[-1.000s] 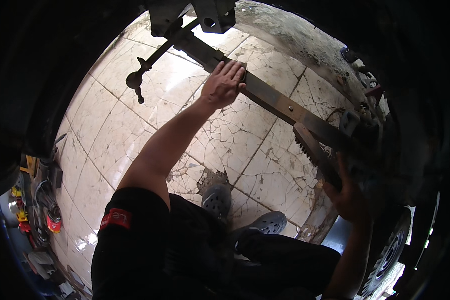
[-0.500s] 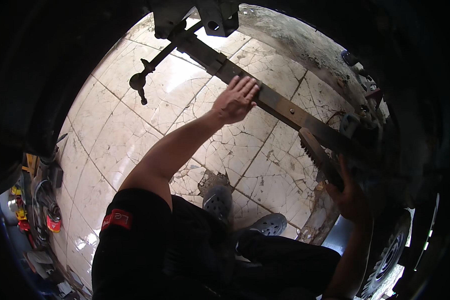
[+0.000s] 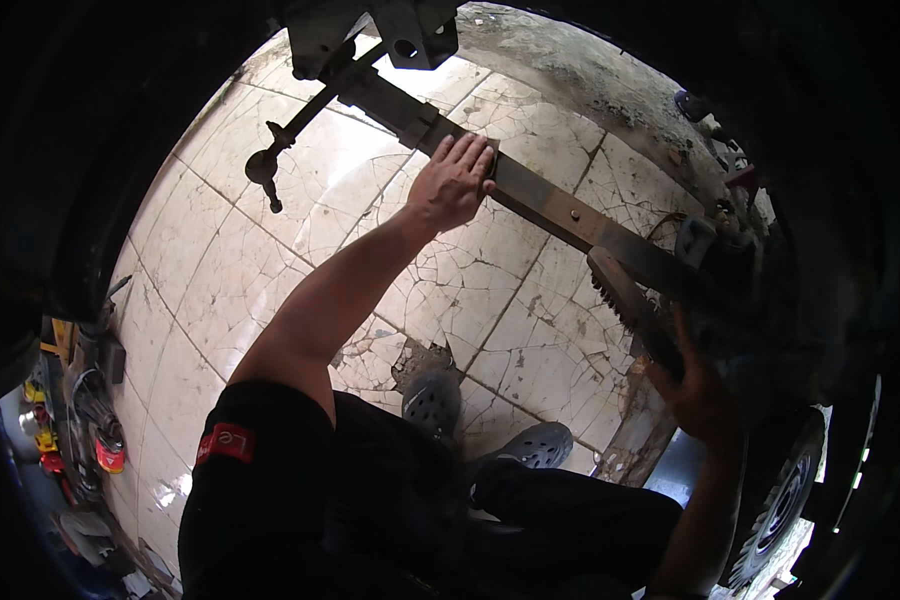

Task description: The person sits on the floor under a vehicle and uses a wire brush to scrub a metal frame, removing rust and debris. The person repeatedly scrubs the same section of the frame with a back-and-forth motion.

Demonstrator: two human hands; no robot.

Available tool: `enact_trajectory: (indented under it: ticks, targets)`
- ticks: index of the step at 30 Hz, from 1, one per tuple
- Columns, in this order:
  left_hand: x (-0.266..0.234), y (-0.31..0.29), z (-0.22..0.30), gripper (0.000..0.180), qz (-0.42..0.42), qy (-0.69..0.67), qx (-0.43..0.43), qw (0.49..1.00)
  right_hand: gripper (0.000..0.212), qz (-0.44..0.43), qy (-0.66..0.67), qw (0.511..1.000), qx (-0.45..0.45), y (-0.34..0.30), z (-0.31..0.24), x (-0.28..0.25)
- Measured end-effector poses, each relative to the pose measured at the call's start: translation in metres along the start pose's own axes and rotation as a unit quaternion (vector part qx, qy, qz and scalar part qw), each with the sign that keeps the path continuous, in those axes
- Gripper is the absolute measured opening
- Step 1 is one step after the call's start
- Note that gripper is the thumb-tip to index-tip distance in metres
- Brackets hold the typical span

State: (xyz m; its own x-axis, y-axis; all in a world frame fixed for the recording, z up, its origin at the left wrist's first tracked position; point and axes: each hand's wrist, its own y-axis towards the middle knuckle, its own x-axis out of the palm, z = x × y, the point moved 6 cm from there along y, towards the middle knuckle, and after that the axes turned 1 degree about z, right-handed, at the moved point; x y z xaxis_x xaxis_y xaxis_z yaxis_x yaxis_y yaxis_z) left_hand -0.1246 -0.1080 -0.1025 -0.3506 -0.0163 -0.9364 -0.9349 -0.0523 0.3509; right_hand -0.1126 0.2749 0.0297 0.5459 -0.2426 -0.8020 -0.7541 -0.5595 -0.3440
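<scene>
A long dark metal beam point(image 3: 540, 195) runs diagonally from upper middle to lower right, with a bolt head on its brown, bare-looking stretch. My left hand point(image 3: 452, 185) lies flat on the beam, fingers stretched out. A thin edge shows at its fingertips; I cannot make out whether a flat piece lies under the palm. My right hand point(image 3: 700, 395), in shadow, is closed round the lower end of a wire brush point(image 3: 625, 285) with a long handle. The brush's bristles face left, and its far end is close to or touching the beam's lower side.
A dark rod with a ball-shaped joint point(image 3: 261, 165) hangs from a bracket point(image 3: 410, 45) at the top. Cracked tiles point(image 3: 270, 260) cover the floor. Tools and a red can point(image 3: 110, 455) stand at left, a tyre point(image 3: 780, 510) at lower right. My grey clogs point(image 3: 535, 447) are below.
My left hand has slid a little up and left along the beam. My right hand keeps the wire brush in nearly the same place. The whole view has shifted slightly.
</scene>
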Motion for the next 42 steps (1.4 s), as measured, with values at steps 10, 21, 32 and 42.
enact_trajectory:
  ticks: [10,21,32,42]
  targets:
    - [0.001,-0.007,0.013,0.059,-0.021,0.014,0.01,1.0,0.081,0.006,0.022,1.0,0.004,0.0,0.003,-0.004]
    - [0.004,-0.004,0.029,0.056,-0.035,-0.012,0.027,0.999,0.081,-0.014,0.014,0.999,0.046,-0.001,-0.003,-0.007]
    - [0.006,-0.001,0.028,0.058,-0.019,-0.007,0.01,1.0,0.079,-0.008,-0.007,1.0,-0.02,0.0,0.007,-0.001]
    - [0.014,-0.005,0.039,0.057,-0.035,0.02,0.001,0.999,0.077,-0.045,-0.034,0.996,0.063,0.001,0.002,-0.002]
